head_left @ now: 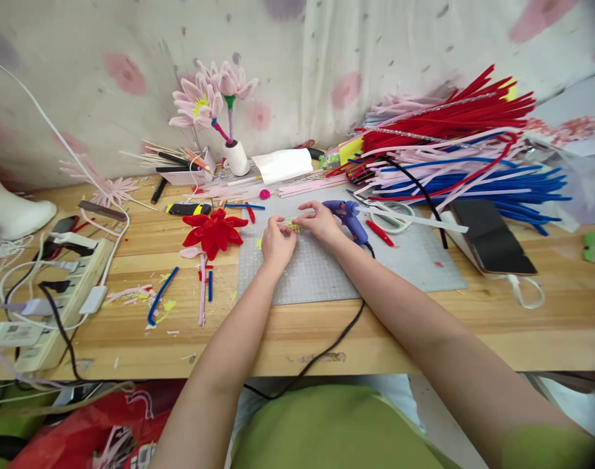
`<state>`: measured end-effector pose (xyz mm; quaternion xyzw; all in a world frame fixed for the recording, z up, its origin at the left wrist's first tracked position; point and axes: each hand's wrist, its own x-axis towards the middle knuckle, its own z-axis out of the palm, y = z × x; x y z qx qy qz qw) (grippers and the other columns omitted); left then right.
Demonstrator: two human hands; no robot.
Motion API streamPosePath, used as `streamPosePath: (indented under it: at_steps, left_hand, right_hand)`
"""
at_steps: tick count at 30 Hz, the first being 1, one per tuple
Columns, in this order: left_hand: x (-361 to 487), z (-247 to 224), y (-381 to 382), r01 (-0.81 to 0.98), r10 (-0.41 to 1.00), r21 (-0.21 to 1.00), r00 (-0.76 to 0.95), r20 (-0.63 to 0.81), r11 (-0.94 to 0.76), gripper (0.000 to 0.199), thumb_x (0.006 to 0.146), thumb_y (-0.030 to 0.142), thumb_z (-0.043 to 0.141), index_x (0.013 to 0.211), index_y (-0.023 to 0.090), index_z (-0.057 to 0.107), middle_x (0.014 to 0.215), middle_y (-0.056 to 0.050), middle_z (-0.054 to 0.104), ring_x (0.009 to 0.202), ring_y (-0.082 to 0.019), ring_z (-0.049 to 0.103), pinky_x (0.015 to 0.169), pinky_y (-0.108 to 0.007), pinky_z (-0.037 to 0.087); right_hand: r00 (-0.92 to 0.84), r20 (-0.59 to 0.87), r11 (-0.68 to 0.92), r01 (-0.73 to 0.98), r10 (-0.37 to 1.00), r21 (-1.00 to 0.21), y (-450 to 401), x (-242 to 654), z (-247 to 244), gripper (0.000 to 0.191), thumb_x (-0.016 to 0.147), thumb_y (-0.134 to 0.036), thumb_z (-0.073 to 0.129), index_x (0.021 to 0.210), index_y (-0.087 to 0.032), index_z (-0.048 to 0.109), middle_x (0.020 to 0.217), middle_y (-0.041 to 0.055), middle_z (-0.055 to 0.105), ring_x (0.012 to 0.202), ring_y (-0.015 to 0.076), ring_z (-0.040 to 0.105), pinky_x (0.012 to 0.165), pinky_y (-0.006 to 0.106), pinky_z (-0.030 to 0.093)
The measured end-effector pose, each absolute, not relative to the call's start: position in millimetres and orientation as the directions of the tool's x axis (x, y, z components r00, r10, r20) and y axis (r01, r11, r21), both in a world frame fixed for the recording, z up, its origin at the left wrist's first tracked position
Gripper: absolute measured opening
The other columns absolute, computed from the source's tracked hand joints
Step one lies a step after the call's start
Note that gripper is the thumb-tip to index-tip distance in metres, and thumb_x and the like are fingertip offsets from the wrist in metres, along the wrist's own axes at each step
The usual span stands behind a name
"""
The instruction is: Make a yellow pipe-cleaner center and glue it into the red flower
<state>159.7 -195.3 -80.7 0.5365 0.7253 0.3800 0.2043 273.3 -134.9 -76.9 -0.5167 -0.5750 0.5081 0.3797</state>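
Note:
Over the grey cutting mat, a small yellow fringed piece point(294, 227) sits between the fingertips of both hands. My left hand point(279, 242) is closed, its curled fingers at the left side of the piece. From the right, my right hand point(320, 222) holds it too, with thumb and fingers bent around it; the exact grip is partly hidden. Just beyond the right hand lies a blue glue gun point(348, 218) with a long white glue stick point(414, 218) in its back. A red fuzzy flower point(215, 233) rests on the table left of the mat point(321, 280).
Scissors point(399, 219) and a red strip point(379, 232) lie right of the glue gun. Bundled pipe cleaners point(453, 130) are heaped behind, near a phone point(493, 236). A vase point(236, 158) holds pink flowers. A power strip point(65, 306) stands left; a black cord point(326, 348) crosses the table edge.

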Motion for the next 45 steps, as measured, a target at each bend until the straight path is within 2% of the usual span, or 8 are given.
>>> streamPosePath:
  at_steps: [8, 18, 26, 31, 39, 45]
  left_hand:
    - [161, -82, -194, 0.683, 0.93, 0.729, -0.3, 0.214, 0.053, 0.037, 0.069, 0.023, 0.063, 0.101, 0.023, 0.042, 0.082, 0.0, 0.066, 0.09, -0.019, 0.06, 0.082, -0.035, 0.041]
    - [156, -77, -194, 0.595, 0.945, 0.795, -0.314, 0.096, 0.117, 0.038, 0.068, 0.021, 0.063, 0.102, 0.022, 0.047, 0.08, 0.001, 0.069, 0.07, -0.015, 0.06, 0.073, -0.03, 0.043]
    - [145, -82, -191, 0.562, 0.96, 0.821, -0.272, 0.065, 0.104, 0.035, 0.07, 0.025, 0.064, 0.104, 0.021, 0.055, 0.079, 0.0, 0.07, 0.065, -0.013, 0.058, 0.07, -0.029, 0.043]
    - [144, -82, -191, 0.63, 0.955, 0.771, -0.277, 0.109, 0.095, 0.033, 0.072, 0.021, 0.06, 0.105, 0.02, 0.056, 0.08, -0.002, 0.069, 0.075, -0.016, 0.059, 0.079, -0.032, 0.043]
    - [150, -78, -190, 0.79, 0.938, 0.611, -0.252, 0.237, 0.058, 0.03, 0.073, 0.017, 0.057, 0.103, 0.021, 0.056, 0.081, -0.003, 0.067, 0.094, -0.023, 0.055, 0.091, -0.04, 0.036]
    - [153, -74, -196, 0.803, 0.912, 0.595, -0.263, 0.314, 0.026, 0.045, 0.07, 0.011, 0.054, 0.113, 0.022, 0.049, 0.099, -0.006, 0.064, 0.105, -0.024, 0.049, 0.096, -0.041, 0.033]
  right_hand:
    - [-0.208, -0.097, -0.058, 0.187, 0.973, -0.981, -131, 272, -81, 0.033, 0.062, -0.019, 0.069, 0.09, -0.02, 0.052, 0.065, -0.0048, 0.064, 0.064, 0.0121, 0.063, 0.069, 0.026, 0.048]
    - [-0.18, -0.061, -0.018, 0.232, 0.982, -0.973, -134, 269, -80, 0.028, 0.064, -0.018, 0.066, 0.087, -0.021, 0.051, 0.067, -0.0052, 0.065, 0.067, 0.0119, 0.063, 0.071, 0.026, 0.049]
    - [-0.188, -0.035, 0.014, 0.25, 0.982, -0.968, -135, 269, -83, 0.026, 0.066, -0.019, 0.065, 0.088, -0.021, 0.052, 0.068, -0.0044, 0.065, 0.068, 0.0122, 0.063, 0.072, 0.026, 0.048]
    - [-0.189, 0.022, 0.073, 0.272, 0.982, -0.96, -134, 268, -86, 0.023, 0.067, -0.019, 0.065, 0.087, -0.02, 0.054, 0.07, -0.0034, 0.066, 0.069, 0.0122, 0.062, 0.072, 0.026, 0.047]
    - [-0.158, 0.075, 0.127, 0.351, 0.985, -0.928, -133, 265, -93, 0.021, 0.07, -0.022, 0.064, 0.089, -0.02, 0.057, 0.075, -0.0026, 0.068, 0.072, 0.0121, 0.063, 0.072, 0.026, 0.046]
    - [-0.151, 0.064, 0.117, 0.375, 0.986, -0.92, -134, 264, -91, 0.019, 0.071, -0.021, 0.062, 0.089, -0.021, 0.058, 0.076, -0.0025, 0.069, 0.075, 0.0124, 0.063, 0.074, 0.027, 0.046]
